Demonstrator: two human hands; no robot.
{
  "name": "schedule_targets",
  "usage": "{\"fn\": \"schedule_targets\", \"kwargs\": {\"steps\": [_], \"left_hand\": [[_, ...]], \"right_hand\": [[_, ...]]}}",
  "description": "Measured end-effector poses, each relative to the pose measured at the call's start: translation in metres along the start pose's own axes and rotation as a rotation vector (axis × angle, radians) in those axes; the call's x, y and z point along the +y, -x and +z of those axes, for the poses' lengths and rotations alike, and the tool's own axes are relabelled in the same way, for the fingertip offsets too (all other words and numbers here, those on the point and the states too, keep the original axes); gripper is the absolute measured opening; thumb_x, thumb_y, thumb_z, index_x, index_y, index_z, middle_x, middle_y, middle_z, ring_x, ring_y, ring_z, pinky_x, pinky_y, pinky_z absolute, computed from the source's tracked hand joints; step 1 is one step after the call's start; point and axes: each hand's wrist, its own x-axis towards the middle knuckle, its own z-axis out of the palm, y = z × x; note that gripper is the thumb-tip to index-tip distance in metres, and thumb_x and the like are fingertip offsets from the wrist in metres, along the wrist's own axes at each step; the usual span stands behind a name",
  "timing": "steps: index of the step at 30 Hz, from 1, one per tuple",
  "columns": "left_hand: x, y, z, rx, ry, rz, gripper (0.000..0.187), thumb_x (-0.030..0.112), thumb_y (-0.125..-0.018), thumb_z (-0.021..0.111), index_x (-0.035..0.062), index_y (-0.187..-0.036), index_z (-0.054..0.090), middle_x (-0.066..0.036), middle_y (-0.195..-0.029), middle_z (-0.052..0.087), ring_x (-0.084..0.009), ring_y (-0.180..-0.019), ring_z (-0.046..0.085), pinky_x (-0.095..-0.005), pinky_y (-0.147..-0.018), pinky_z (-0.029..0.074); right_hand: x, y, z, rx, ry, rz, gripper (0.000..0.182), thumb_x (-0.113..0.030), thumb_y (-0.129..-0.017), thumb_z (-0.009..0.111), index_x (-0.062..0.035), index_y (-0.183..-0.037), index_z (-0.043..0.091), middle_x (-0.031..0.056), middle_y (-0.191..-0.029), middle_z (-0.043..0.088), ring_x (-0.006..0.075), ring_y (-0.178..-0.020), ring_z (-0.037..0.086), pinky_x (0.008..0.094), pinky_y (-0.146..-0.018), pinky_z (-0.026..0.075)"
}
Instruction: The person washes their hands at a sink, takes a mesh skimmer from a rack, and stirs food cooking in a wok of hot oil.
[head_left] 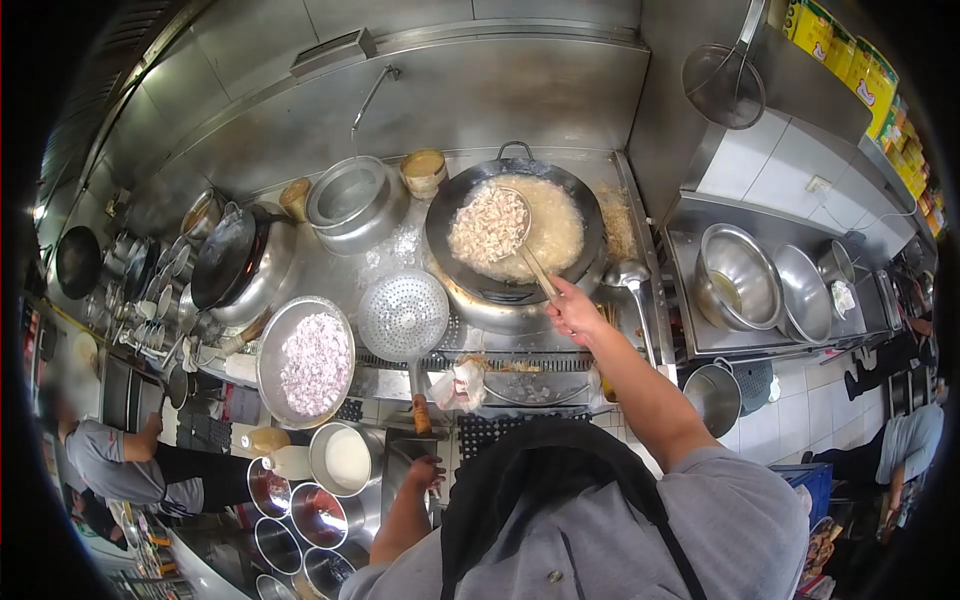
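My right hand point(573, 310) grips the handle of a skimmer ladle point(492, 225) that is loaded with pale pieces of food, lifted over the black wok point(590, 215) of bubbling oil. My left hand point(425, 472) hangs low at the front edge of the stove, resting on a small dark metal tray point(400, 462) just below the wooden handle of a perforated strainer point(404, 315). A round metal tray of chopped pinkish raw pieces point(316, 363) lies left of the strainer.
A second black wok point(222, 258) and a steel pot point(350, 196) stand at the back left. Steel bowls point(738, 275) fill the right counter. Seasoning bowls point(318, 515) sit low left. Other people stand at the far left point(110, 455) and far right point(905, 445).
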Motion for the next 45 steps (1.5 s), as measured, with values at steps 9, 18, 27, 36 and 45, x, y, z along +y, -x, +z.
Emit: {"fn": "schedule_targets", "kwargs": {"steps": [9,18,27,36,45], "left_hand": [[-0.01,0.001,-0.005,0.019,-0.037,-0.025,0.03,0.008,-0.093,0.043,0.0107,-0.121,0.052,-0.014,-0.094,0.067,-0.021,-0.059,0.064,-0.0325,-0.044,0.046],[-0.005,0.006,-0.005,0.028,-0.119,0.003,0.031,0.009,-0.09,0.047,0.0096,-0.121,0.053,-0.011,-0.086,0.067,-0.02,-0.059,0.064,-0.0316,-0.044,0.047],[0.02,0.004,0.013,0.09,-0.139,0.043,0.031,0.009,-0.092,0.046,0.0094,-0.123,0.053,-0.015,-0.101,0.068,-0.026,-0.071,0.068,-0.0345,-0.047,0.047],[0.026,0.032,0.031,0.134,-0.211,-0.018,0.033,0.01,-0.093,0.044,0.0111,-0.125,0.052,-0.011,-0.099,0.068,-0.0223,-0.069,0.066,-0.0346,-0.052,0.049],[0.037,0.068,0.059,0.232,-0.272,-0.031,0.033,0.012,-0.092,0.044,0.0115,-0.123,0.055,-0.007,-0.097,0.068,-0.0174,-0.068,0.065,-0.0308,-0.046,0.047]], "right_hand": [[0.006,0.022,-0.058,0.171,0.612,-0.269,0.056,-0.008,-0.095,0.041,-0.0162,-0.148,0.028,0.0167,-0.094,0.061,0.0262,-0.071,0.055,0.0341,-0.067,0.047],[-0.01,0.034,-0.081,0.275,0.85,-0.409,0.062,-0.001,-0.089,0.043,-0.0149,-0.148,0.028,0.0119,-0.09,0.058,0.0174,-0.076,0.052,0.0283,-0.079,0.045],[-0.023,0.041,-0.079,0.261,1.026,-0.514,0.061,-0.008,-0.094,0.042,-0.0226,-0.149,0.021,0.029,-0.107,0.061,0.0461,-0.097,0.058,0.0477,-0.085,0.045],[-0.036,0.035,-0.092,0.258,1.008,-0.42,0.063,-0.003,-0.092,0.04,-0.0235,-0.149,0.022,0.0271,-0.128,0.051,0.0444,-0.107,0.054,0.0445,-0.092,0.044],[-0.063,0.027,-0.093,0.339,1.175,-0.388,0.068,-0.001,-0.089,0.042,-0.0199,-0.15,0.019,0.0288,-0.089,0.063,0.0448,-0.081,0.061,0.051,-0.074,0.048]]}}
